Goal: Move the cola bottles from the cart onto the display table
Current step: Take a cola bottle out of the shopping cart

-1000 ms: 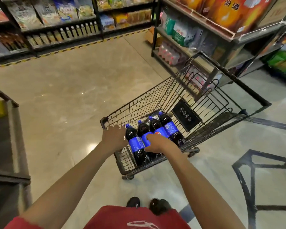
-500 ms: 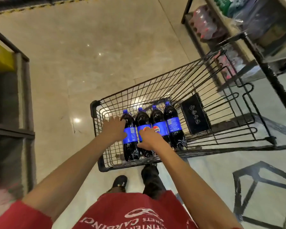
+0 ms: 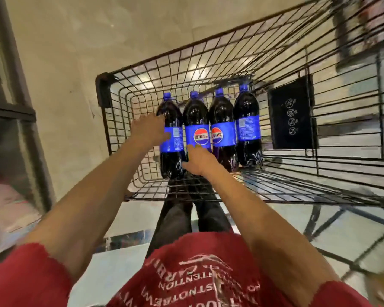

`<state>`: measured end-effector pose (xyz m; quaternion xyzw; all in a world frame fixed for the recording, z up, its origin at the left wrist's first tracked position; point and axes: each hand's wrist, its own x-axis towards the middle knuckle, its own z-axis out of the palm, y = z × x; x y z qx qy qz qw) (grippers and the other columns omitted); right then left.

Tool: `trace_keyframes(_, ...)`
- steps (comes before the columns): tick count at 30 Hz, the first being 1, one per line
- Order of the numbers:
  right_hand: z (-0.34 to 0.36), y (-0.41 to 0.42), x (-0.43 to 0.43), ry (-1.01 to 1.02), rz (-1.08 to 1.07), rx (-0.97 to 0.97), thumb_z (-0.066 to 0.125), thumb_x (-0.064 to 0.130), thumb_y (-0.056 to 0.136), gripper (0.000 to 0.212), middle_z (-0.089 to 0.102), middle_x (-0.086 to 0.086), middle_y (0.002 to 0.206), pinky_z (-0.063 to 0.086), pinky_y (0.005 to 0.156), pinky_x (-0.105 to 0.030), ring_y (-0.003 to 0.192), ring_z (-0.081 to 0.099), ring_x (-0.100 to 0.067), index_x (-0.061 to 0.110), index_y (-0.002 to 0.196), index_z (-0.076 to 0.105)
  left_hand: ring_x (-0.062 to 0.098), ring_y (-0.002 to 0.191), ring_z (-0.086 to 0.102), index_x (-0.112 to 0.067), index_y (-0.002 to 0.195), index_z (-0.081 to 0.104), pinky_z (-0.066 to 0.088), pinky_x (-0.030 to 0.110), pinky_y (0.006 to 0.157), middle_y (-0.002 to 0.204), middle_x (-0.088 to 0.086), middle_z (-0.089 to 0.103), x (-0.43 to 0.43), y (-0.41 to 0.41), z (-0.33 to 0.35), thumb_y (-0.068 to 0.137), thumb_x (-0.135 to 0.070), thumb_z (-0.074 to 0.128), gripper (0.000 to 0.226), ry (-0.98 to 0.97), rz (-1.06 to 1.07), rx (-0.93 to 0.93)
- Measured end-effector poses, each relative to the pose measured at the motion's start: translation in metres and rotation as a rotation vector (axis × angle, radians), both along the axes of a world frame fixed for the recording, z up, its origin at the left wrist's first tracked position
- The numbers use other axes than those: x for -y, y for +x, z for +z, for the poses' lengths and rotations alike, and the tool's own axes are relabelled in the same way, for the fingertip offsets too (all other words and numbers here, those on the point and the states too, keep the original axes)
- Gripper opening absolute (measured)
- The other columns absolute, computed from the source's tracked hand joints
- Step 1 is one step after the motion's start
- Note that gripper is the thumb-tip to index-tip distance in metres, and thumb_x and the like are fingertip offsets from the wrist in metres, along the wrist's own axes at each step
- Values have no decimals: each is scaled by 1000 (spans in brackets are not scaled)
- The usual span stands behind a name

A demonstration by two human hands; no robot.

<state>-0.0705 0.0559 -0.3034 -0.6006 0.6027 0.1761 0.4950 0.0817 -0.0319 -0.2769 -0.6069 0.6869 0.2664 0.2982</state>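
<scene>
Several dark cola bottles with blue caps and blue labels lie side by side in the black wire cart (image 3: 103, 89), caps pointing away from me. My left hand (image 3: 149, 129) wraps the left side of the leftmost bottle (image 3: 173, 115), thumb on its label. My right hand (image 3: 200, 161) lies curled over the lower part of the second bottle (image 3: 195, 114), one fingertip touching the label. Untouched are the third bottle (image 3: 222, 116) and the rightmost bottle (image 3: 247, 109). The display table is not in view.
A black sign plate (image 3: 292, 114) hangs inside the cart to the right of the bottles. A dark shelf unit (image 3: 20, 107) stands close on the left. A black metal frame (image 3: 319, 220) stands on the shiny floor at lower right. My legs show under the cart's near edge.
My view has tilted down and closed in on the cart. My left hand moved from the cart's rim onto the leftmost bottle; my right hand slid down toward the second bottle's base.
</scene>
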Motion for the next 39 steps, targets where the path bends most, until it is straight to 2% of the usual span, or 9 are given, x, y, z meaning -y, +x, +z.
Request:
trace_keyframes(3, -35, 8, 0, 29, -45, -11, 64, 34, 96, 60, 45, -23, 142, 47, 102, -49, 130, 47, -43, 6, 144, 40, 39, 116, 57, -10, 128, 52, 47, 46, 89, 122, 18, 61, 12, 2, -34, 92, -39, 64, 48, 4, 26, -45)
trace_keyframes(6, -63, 17, 6, 32, -121, 3, 63, 33, 97, 61, 46, -25, 140, 46, 96, -44, 128, 48, -42, 3, 144, 39, 42, 116, 57, -9, 136, 46, 48, 50, 90, 122, 22, 60, 19, 7, -67, 92, -41, 65, 58, -17, 89, -77)
trace_keyframes(11, -92, 40, 11, 25, -401, 25, 63, 28, 96, 53, 49, -25, 134, 44, 97, -43, 124, 49, -41, -1, 136, 43, 42, 120, 56, -7, 142, 39, 48, 51, 92, 129, 22, 57, 21, 13, -109, 89, -42, 68, 70, -48, 296, -221)
trace_keyframes(18, -115, 69, 6, 35, -630, -6, 74, 31, 89, 74, 47, -24, 136, 47, 98, -43, 124, 52, -40, -4, 141, 34, 34, 131, 50, -7, 145, 33, 45, 42, 101, 140, 17, 50, 38, 13, -147, 76, -50, 83, 95, 1, 545, -385)
trace_keyframes(24, -130, 78, 9, 71, -798, 45, 84, 31, 80, 88, 48, -22, 137, 46, 100, -42, 126, 51, -38, -1, 143, 33, 19, 119, 58, -10, 139, 30, 47, 28, 99, 131, 2, 58, 37, 15, -175, 58, -56, 93, 112, 16, 729, -528)
trace_keyframes(27, -134, 82, 7, 79, -831, 61, 87, 29, 77, 91, 43, -19, 138, 43, 102, -39, 126, 47, -34, 1, 143, 32, 19, 119, 59, -12, 140, 27, 50, 36, 103, 131, 2, 58, 34, 18, -181, 46, -60, 91, 123, -17, 789, -587)
trace_keyframes(31, -148, 84, 4, 140, -934, 120, 95, 29, 64, 92, 55, -13, 133, 48, 104, -43, 120, 57, -28, 9, 133, 38, 19, 119, 60, -12, 137, 27, 49, 38, 105, 132, 3, 58, 33, 25, -185, 46, -55, 92, 120, -8, 797, -628)
trace_keyframes(35, -153, 85, 6, 159, -954, 152, 96, 27, 61, 94, 58, -11, 130, 51, 100, -39, 115, 60, -25, 9, 131, 36, 20, 117, 60, -12, 134, 28, 50, 39, 104, 130, 3, 58, 33, 27, -183, 38, -63, 86, 123, -25, 816, -639)
trace_keyframes(39, -155, 90, 8, 152, -942, 153, 98, 32, 58, 103, 57, -9, 130, 52, 97, -39, 115, 60, -24, 10, 134, 32, 18, 116, 60, -14, 129, 32, 50, 35, 102, 127, 1, 58, 35, 28, -175, 56, -42, 95, 101, -17, 806, -617)
